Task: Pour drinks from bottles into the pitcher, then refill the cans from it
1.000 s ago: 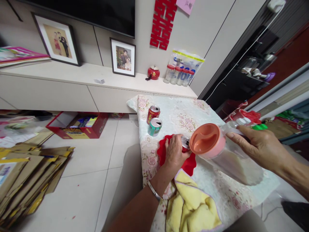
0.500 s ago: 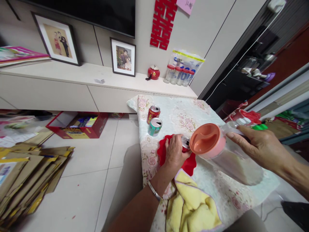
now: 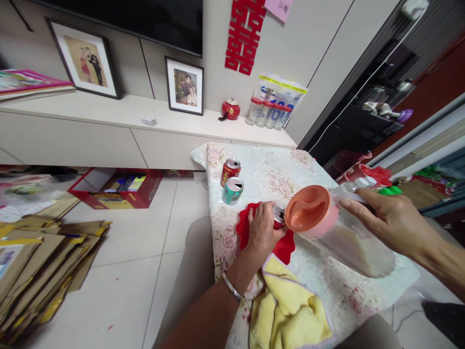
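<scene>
My left hand [image 3: 262,224] is wrapped round a red drink can [image 3: 278,214] with an opened top, which stands on a red scalloped mat [image 3: 284,252]. By its handle my right hand [image 3: 387,218] grips a clear pitcher [image 3: 348,242] with an orange-pink lid [image 3: 308,209]. The pitcher is tilted left, its lid beside the can's top and some cloudy liquid inside. I cannot make out a stream between them. To the left stand a green can [image 3: 233,191] and another red can [image 3: 231,171], both opened. A yellow towel [image 3: 290,305] lies crumpled nearer me.
A floral tablecloth [image 3: 261,165] covers the table. Behind it, a white cabinet [image 3: 109,109] bears picture frames, a red jar [image 3: 231,108] and several glass jars [image 3: 268,114]. Flattened cardboard [image 3: 47,271] and a red box [image 3: 116,194] lie on the floor at left.
</scene>
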Available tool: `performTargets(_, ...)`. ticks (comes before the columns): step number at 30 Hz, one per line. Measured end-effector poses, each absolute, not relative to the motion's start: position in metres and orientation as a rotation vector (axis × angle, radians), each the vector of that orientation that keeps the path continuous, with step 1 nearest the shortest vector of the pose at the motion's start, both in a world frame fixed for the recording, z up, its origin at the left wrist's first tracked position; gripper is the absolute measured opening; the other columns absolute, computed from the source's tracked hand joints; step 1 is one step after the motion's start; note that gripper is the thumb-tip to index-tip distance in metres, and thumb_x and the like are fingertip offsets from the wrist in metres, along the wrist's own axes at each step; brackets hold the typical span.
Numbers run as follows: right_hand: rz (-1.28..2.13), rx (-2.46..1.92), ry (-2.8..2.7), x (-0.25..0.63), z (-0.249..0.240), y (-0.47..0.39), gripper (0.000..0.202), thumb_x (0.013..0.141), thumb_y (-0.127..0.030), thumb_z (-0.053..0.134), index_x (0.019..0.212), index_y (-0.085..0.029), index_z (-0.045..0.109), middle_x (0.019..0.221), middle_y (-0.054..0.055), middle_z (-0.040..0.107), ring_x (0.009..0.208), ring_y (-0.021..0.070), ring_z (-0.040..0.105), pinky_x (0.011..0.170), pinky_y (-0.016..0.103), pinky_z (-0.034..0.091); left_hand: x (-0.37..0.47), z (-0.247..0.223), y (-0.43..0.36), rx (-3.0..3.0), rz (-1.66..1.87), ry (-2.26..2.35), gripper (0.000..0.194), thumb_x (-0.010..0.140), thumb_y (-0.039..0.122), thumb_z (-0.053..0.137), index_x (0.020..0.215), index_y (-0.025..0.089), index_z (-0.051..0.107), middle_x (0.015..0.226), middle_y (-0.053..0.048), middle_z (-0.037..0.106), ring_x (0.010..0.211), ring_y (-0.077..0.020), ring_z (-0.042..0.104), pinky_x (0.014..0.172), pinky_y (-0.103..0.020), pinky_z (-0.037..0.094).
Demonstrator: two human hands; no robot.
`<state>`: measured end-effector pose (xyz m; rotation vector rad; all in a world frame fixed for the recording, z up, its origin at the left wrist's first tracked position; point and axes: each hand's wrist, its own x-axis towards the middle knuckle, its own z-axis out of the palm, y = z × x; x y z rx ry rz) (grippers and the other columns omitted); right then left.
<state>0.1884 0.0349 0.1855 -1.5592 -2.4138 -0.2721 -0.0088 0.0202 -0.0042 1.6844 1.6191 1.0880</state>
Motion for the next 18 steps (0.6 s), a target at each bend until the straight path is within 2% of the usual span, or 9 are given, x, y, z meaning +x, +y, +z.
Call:
performTargets(5, -0.207, -1.561, -2.414, 0.1878, 0.186, 0.0351, 0.07, 0.089, -0.087, 0.032, 0.061, -0.026, 0.051, 0.043, -0.004, 0.043, 0.037, 0.0158, 0.043, 0.042, 0.032, 0.034, -0.0085, -0.005, 0.021, 1.693, 1.073, 1.618, 0.063, 0.079, 0.03, 0.083, 0.13, 0.021, 0.047, 0.136, -0.013, 0.064, 0.136, -0.0332, 0.056, 0.121, -0.059, 0.032)
performTargets(14, -0.183, -1.58, -2.416, 0.191, 0.1855, 0.0351, 0.07, 0.089, -0.087, 0.033, 0.066, -0.025, 0.057, 0.045, -0.004, 0.045, 0.039, 0.0166, 0.044, 0.044, 0.033, 0.034, -0.0083, -0.0053, 0.0207, 1.689, 1.078, 1.617, 0.064, 0.078, 0.03, 0.084, 0.13, 0.021, 0.048, 0.136, -0.013, 0.064, 0.136, -0.0333, 0.056, 0.121, -0.059, 0.032)
performTargets(18, -0.193, -1.585, -2.419, 0.1928, 0.1844, 0.036, 0.069, 0.089, -0.086, 0.034, 0.064, -0.025, 0.054, 0.045, -0.004, 0.043, 0.039, 0.016, 0.042, 0.044, 0.033, 0.034, -0.0087, -0.0052, 0.0215, 1.686, 1.082, 1.611, 0.063, 0.078, 0.029, 0.084, 0.13, 0.021, 0.048, 0.136, -0.013, 0.064, 0.136, -0.0332, 0.056, 0.121, -0.059, 0.032)
